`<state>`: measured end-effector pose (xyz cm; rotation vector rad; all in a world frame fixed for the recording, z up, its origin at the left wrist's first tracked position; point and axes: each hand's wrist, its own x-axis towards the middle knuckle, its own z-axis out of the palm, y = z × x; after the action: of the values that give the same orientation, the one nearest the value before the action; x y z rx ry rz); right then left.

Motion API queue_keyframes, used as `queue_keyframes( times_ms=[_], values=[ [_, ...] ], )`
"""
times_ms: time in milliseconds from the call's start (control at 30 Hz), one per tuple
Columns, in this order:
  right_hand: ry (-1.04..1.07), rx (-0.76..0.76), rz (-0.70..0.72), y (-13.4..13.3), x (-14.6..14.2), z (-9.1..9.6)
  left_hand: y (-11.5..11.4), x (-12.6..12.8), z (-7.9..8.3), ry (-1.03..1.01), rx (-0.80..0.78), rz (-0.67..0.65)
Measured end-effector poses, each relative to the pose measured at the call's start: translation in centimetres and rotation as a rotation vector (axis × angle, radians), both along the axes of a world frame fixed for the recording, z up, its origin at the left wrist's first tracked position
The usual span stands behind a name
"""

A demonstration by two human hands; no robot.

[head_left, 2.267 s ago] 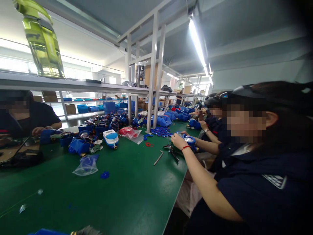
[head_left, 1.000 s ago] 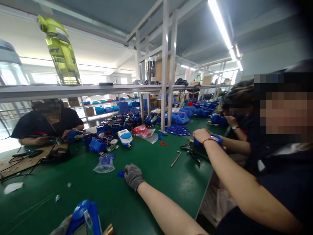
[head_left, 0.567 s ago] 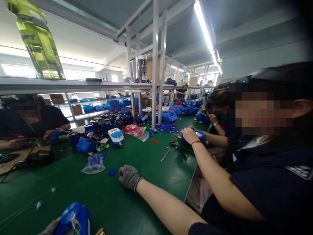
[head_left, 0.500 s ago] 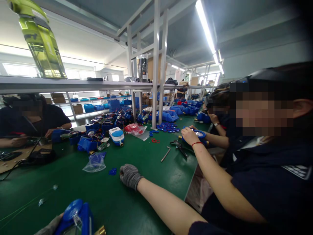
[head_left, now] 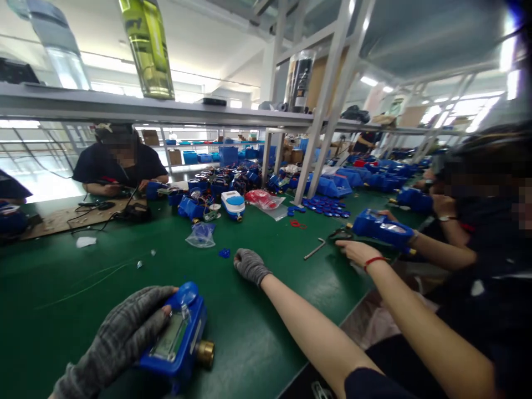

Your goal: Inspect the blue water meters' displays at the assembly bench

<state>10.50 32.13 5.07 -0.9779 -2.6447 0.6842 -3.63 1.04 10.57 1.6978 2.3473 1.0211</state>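
My left hand (head_left: 116, 338), in a grey knit glove, is wrapped over a blue water meter (head_left: 177, 343) at the bottom left. The meter has a clear display window and a brass fitting (head_left: 205, 354), and it lies on the green table (head_left: 103, 260). My right hand (head_left: 250, 266), also gloved, is stretched out ahead with its fingers curled down onto the mat. It sits just right of a small blue plastic part (head_left: 224, 253). Whatever is under those fingers is hidden.
A co-worker's bare hand (head_left: 353, 252) with a red wristband and their blue meter (head_left: 382, 228) are at right. A hex key (head_left: 315, 249), a clear bag (head_left: 200, 235), a white-and-blue meter (head_left: 233, 204) and several blue meters lie ahead. Another person (head_left: 120, 163) sits across the table, and a shelf post (head_left: 320, 138) stands mid-table.
The view has dropped and swung left. My left hand with the blue meter now shows fully. My right hand stays by the small blue part. The co-worker's meter has tilted flatter.
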Motion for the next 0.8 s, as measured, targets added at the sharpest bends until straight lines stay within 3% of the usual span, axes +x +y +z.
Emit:
queue_keyframes(
  times_ms=[67,200,267,367,533,800],
  values=[
    [0.093,-0.075,0.105,-1.6,0.8,0.4,0.2,0.3,0.6,-0.014,0.006,-0.041],
    [0.37,-0.391,0.383,-6.1,3.1,1.7,0.6,0.9,1.4,0.003,0.016,-0.083],
    [0.399,-0.465,0.46,-7.9,3.8,2.2,0.6,1.0,1.6,0.001,0.008,-0.096],
    [0.377,-0.417,0.482,-9.3,3.7,2.4,0.7,1.3,1.9,-0.015,0.004,-0.111],
    [0.327,-0.347,0.486,-9.2,2.2,1.9,0.8,1.3,2.0,-0.003,0.016,-0.117],
    [0.236,-0.364,0.656,-8.8,2.3,3.9,1.4,2.2,2.2,0.076,0.121,-0.144]
  ],
)
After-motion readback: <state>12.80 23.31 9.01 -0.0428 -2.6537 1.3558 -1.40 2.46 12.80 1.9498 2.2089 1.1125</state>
